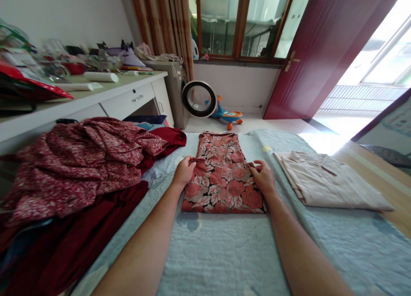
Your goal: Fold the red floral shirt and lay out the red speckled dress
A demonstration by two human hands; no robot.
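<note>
Brown curtains are hanging at eleven o'clock beside a wood-framed window; daylight is flooding past a maroon door around one-thirty.

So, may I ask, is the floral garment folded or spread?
Folded, at least partly: the floral garment lies in flat layers, pinched by left hand and right hand.

No text, label, brand, number or sign can be read anywhere here.
</note>
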